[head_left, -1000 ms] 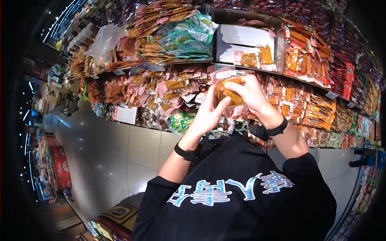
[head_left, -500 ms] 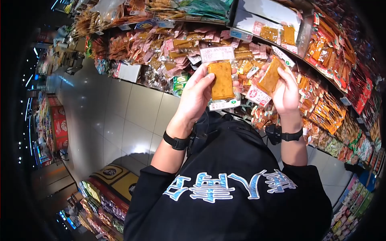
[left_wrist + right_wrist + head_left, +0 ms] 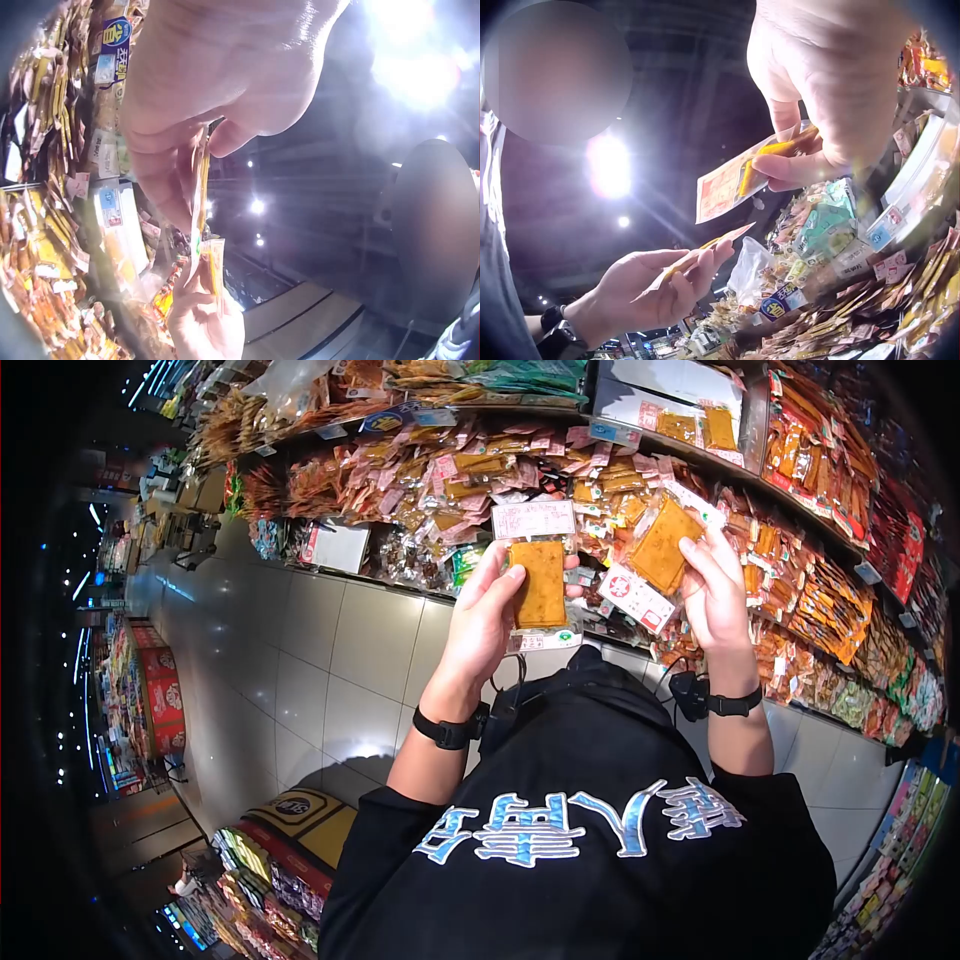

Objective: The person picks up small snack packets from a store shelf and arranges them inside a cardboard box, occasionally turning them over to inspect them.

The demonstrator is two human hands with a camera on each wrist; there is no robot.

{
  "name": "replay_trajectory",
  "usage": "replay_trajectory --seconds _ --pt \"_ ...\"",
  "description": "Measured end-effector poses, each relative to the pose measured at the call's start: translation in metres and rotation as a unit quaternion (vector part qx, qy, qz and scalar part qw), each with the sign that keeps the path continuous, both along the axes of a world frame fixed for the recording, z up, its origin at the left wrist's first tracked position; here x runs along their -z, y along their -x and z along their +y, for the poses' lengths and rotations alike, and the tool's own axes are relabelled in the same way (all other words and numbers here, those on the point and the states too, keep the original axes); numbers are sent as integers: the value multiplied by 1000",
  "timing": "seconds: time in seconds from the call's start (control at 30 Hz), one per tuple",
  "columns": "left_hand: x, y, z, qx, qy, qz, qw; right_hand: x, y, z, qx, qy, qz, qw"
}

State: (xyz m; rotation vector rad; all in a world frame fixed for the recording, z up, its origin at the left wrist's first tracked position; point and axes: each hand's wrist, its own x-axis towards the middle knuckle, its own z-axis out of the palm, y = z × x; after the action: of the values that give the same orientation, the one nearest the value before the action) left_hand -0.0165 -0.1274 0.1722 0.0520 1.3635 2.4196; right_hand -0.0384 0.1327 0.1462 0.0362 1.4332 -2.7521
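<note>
hands (image 3: 480,622) (image 3: 718,600), a packet (image 3: 541,588) (image 3: 661,550) in each

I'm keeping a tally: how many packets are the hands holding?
2: one packet in the left hand, another packet in the right hand. More could be hidden behind these.

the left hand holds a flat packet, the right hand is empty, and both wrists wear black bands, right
The right hand is not empty: the head view shows it holding a packet too. The left hand does hold a flat packet, and both wrists wear black bands.
</note>
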Motion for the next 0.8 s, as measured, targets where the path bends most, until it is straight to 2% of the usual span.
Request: replay_trajectory --seconds 0.27,0.3,0.43,0.47,0.53,0.57,0.63,0.7,0.8 --pt "6 -72 -76 -45 -1 -2 999 0 -51 -95 -35 -92 39 994" --pt "8 -84 -84 -46 -7 -10 999 -3 -59 -106 -47 -146 34 988" --pt "13 -126 -105 -54 -2 -11 998 -14 -100 -163 -114 -178 18 977" --pt "17 -134 -111 -39 1 -1 999 -15 -108 -177 -140 -171 17 975" --pt "25 -152 -113 -82 23 -20 996 -8 -122 -196 -188 -174 24 966" --pt "26 -159 -114 -102 34 -27 994 -2 -128 -205 -216 -131 11 968" --pt "26 -171 -120 -88 35 -24 995 -6 -141 -212 -237 -152 -3 959" --pt "30 -179 -125 -92 63 6 994 -12 -151 -214 -241 -106 -8 965" --pt "28 -184 -131 -99 18 6 995 -27 -161 -210 -245 -51 -10 968"
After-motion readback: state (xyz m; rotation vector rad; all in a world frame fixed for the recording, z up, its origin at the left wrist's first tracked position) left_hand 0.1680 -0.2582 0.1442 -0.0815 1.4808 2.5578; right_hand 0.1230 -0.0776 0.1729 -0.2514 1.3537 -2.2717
